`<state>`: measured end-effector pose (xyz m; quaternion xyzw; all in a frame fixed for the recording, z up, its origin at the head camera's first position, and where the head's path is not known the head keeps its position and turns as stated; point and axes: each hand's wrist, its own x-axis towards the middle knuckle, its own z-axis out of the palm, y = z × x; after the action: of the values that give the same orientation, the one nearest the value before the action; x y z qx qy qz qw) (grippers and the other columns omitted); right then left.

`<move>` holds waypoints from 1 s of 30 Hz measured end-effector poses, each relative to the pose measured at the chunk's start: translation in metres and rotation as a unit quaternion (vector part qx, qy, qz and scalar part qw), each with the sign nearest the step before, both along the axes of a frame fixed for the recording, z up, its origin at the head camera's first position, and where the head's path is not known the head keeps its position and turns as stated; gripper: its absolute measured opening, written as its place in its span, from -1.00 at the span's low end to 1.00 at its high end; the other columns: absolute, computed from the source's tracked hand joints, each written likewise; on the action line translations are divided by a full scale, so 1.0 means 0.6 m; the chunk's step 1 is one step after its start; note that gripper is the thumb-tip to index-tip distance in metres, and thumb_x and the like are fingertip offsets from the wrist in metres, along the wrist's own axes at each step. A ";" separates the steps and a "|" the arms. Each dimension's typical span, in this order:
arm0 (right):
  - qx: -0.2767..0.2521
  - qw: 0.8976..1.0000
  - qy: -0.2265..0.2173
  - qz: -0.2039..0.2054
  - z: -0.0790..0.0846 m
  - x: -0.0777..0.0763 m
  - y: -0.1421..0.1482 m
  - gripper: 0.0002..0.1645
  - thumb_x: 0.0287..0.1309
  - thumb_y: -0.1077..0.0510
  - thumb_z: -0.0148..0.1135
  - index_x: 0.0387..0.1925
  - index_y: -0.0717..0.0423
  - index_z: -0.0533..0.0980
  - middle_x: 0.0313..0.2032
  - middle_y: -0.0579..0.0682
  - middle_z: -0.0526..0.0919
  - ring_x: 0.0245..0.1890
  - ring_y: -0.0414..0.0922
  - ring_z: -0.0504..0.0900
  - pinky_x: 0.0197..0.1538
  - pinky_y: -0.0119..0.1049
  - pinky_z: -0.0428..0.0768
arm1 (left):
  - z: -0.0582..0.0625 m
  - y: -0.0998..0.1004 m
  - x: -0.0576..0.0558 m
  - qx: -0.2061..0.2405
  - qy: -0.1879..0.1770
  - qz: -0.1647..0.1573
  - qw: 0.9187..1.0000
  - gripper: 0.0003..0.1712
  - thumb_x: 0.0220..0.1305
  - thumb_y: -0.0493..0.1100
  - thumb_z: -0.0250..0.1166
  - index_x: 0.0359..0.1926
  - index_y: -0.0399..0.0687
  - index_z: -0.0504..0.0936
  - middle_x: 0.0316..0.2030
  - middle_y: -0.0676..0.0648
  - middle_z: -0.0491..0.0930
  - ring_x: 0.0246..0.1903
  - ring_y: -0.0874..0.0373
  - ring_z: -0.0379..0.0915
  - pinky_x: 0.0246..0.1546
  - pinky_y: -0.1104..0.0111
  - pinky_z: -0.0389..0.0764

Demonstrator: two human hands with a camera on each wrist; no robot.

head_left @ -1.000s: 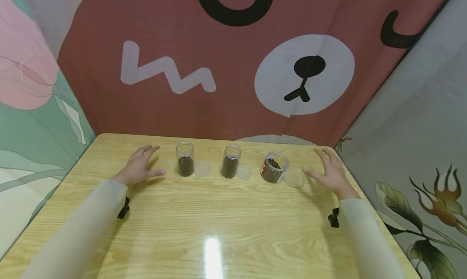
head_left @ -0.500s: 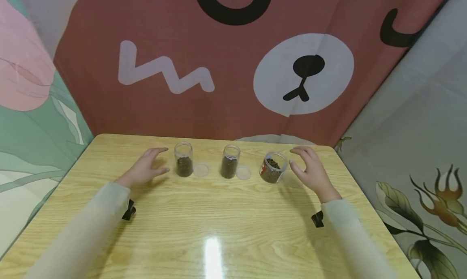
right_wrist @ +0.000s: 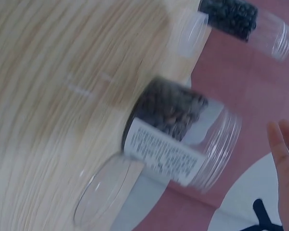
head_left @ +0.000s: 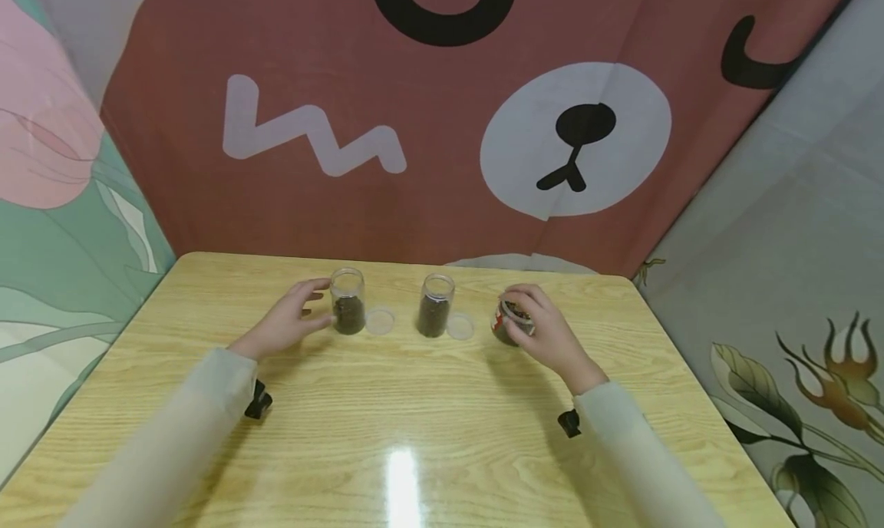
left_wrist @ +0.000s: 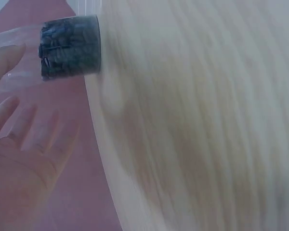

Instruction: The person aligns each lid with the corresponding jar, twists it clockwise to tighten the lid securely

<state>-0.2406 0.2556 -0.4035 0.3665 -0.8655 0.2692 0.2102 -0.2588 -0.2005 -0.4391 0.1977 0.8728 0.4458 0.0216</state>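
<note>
In the head view three clear, lidless jars stand in a row on the table. The left jar is partly filled with dark pieces. My left hand is at its left side, fingers and thumb spread; contact cannot be made out. The middle jar also has dark contents. Over the wider right jar, my right hand hovers with fingers loosely bent and hides part of it. In the right wrist view this labelled jar stands apart from the fingers.
A clear lid lies right of the left jar, another lid right of the middle one. The right jar's lid shows beside it in the right wrist view. A printed curtain hangs behind the wooden table.
My right hand has moved left from the table's right side to over the right jar, covering its lid in the head view. My left hand has moved right, up to the left jar.
</note>
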 end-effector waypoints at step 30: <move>0.062 0.992 -0.097 0.060 0.002 0.021 -0.166 -0.40 0.32 0.24 0.33 0.34 0.23 0.43 0.35 0.16 0.44 0.38 0.09 0.39 0.37 -0.06 0.45 | -0.009 0.028 -0.005 0.069 -0.045 -0.014 0.997 -0.12 0.46 -0.14 0.28 0.57 -0.23 -0.02 0.54 -0.31 -0.02 0.42 -0.36 0.06 0.33 -0.20 0.33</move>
<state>-0.2283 0.1560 -0.4025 0.4027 -0.8730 0.2614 0.0857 -0.2620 -0.1839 -0.4446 0.1906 0.8353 0.5130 0.0531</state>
